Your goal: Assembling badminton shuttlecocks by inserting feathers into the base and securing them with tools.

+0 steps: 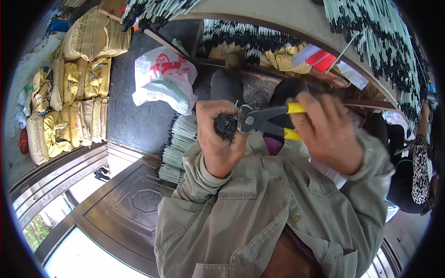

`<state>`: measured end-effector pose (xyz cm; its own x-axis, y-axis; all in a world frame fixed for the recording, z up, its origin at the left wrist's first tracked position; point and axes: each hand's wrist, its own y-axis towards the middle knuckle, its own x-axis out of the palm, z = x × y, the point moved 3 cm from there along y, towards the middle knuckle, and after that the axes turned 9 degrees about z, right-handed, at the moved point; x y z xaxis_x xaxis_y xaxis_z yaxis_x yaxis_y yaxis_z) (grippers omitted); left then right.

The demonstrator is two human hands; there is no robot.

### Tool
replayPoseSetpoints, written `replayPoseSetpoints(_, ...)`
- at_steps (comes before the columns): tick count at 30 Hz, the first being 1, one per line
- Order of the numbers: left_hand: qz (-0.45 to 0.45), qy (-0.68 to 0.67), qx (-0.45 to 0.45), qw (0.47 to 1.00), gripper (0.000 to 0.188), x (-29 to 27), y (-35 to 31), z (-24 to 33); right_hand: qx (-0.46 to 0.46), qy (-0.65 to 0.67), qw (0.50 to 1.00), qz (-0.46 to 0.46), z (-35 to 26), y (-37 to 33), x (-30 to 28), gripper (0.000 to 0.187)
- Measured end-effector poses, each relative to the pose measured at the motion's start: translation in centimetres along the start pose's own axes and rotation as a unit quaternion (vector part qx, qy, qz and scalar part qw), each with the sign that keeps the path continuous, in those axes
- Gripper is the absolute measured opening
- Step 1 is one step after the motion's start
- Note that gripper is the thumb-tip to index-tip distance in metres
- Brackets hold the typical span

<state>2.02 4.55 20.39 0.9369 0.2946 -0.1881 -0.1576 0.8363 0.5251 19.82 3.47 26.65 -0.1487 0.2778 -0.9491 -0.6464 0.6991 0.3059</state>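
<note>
My left hand (217,155) is closed around a small, dark, round plastic piece (225,126), whose end faces up out of the fist. My right hand (330,132) grips a pair of cutting pliers (266,119) by its black and yellow handles; this hand is slightly blurred. The handles are spread apart. Reaching left, the metal jaws touch or nearly touch the side of the black piece, beside my left thumb and forefinger. A thin light strand sticks up near the jaws. What the jaws hold, if anything, is too small to tell.
Bundles of pale rods with black ends lie on the bench (278,10) and shelf ahead. A white plastic bag (164,78) stands on the dark floor. Brown wrapped packages (69,116) are stacked at left. A brown panelled door (134,204) is behind left. Another person's patterned sleeve (421,169) shows at right.
</note>
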Motion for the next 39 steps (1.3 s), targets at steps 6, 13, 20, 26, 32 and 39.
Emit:
replayPoseSetpoints(6, -0.023, -0.018, -0.006, 1.000, 0.037, 0.4, 0.1, -0.2, 0.164, 0.228, 0.945, 0.164, -3.0, -2.8, 7.2, 0.023)
replayPoseSetpoints(13, -0.088, -0.038, -0.008, 0.995, 0.037, 0.2, 0.8, 0.1, -0.019, -0.141, 0.917, 0.372, 3.3, 0.8, 5.5, 0.036)
replayPoseSetpoints(20, -0.107, -0.035, -0.016, 0.993, 0.034, 0.0, 1.1, 0.3, -0.067, -0.247, 0.884, 0.392, 3.5, 1.7, 5.1, 0.039)
replayPoseSetpoints(26, -0.063, -0.027, -0.020, 0.997, 0.035, -0.3, 0.9, -0.3, 0.066, -0.150, 0.914, 0.371, 0.9, 0.8, 6.6, 0.042)
replayPoseSetpoints(32, -0.085, -0.038, -0.027, 0.995, 0.036, -0.5, 1.1, -0.3, -0.016, -0.002, 0.985, 0.170, 2.3, -0.3, 3.9, 0.031)
replayPoseSetpoints(39, -0.237, -0.154, -0.077, 0.956, 0.043, -0.6, 1.6, -0.3, 0.173, 0.650, 0.597, -0.437, 6.1, -0.2, 2.4, 0.051)
